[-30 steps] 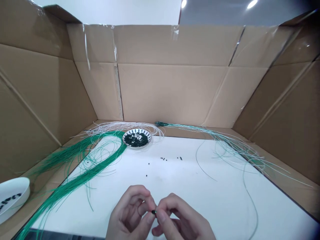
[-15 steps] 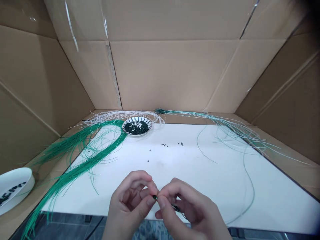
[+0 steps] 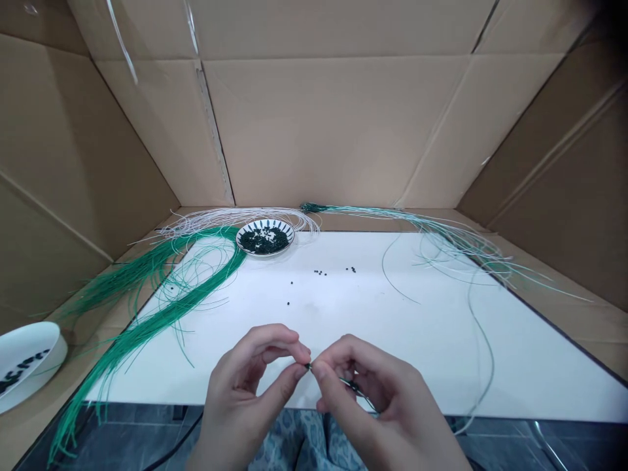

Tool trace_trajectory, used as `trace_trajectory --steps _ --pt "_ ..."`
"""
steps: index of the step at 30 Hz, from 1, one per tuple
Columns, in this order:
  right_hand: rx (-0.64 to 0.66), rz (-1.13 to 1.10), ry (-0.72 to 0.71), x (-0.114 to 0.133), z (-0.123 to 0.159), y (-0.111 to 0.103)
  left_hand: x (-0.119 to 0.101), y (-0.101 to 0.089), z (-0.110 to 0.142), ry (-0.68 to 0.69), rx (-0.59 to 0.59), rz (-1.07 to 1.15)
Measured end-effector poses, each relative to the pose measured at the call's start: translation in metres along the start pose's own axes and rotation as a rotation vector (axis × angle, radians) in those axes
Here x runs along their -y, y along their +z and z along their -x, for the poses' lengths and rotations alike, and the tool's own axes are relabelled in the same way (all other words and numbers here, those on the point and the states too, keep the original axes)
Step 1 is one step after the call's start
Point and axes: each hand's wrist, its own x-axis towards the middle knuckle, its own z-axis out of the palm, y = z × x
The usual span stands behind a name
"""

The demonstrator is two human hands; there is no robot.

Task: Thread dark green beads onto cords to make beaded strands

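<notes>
Just above the board's front edge, my left hand [image 3: 260, 389] pinches a small dark bead [image 3: 308, 366] between thumb and fingertip. My right hand [image 3: 370, 399] is closed beside it, thumb and index finger gripping a thin cord [image 3: 366, 396]. More dark beads [image 3: 352, 386] show on the cord under the right palm, partly hidden by the fingers. The two sets of fingertips almost touch. Farther back, a striped-rim dish [image 3: 240, 243] holds many small dark green beads [image 3: 265, 241]. Several loose beads [image 3: 320, 273] lie on the white board [image 3: 417, 340].
Green strands [image 3: 167, 314] spread across the left side, with white strands [image 3: 235, 214] behind them. A bundle of beaded pale green cords [image 3: 441, 239] runs along the back right. A white bowl [image 3: 53, 356] with dark pieces stands at far left. Cardboard walls [image 3: 333, 131] enclose the board.
The view has tilted slightly, so the board sits higher in the picture. My fingertips have drawn slightly apart at the bead, and more of the cord below my right hand shows.
</notes>
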Motion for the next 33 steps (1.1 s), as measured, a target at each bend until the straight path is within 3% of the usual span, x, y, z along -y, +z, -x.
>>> trace_trajectory --steps 6,11,17,26,33 --pt "0.01 0.122 -0.08 -0.007 -0.002 -0.004 0.0 -0.012 -0.006 0.099 0.184 -0.202" --pt "0.042 0.153 -0.131 -0.016 -0.003 -0.006 -0.001 -0.006 -0.004 0.03 0.085 -0.086" --pt "0.029 0.205 -0.225 -0.022 -0.002 -0.005 -0.001 0.0 -0.007 -0.131 0.056 0.022" --pt "-0.055 0.152 -0.324 -0.028 -0.003 -0.001 0.004 -0.002 -0.004 -0.013 0.003 -0.084" --pt "-0.128 0.123 -0.288 -0.034 -0.002 0.004 0.005 0.0 -0.003 -0.023 -0.047 -0.101"
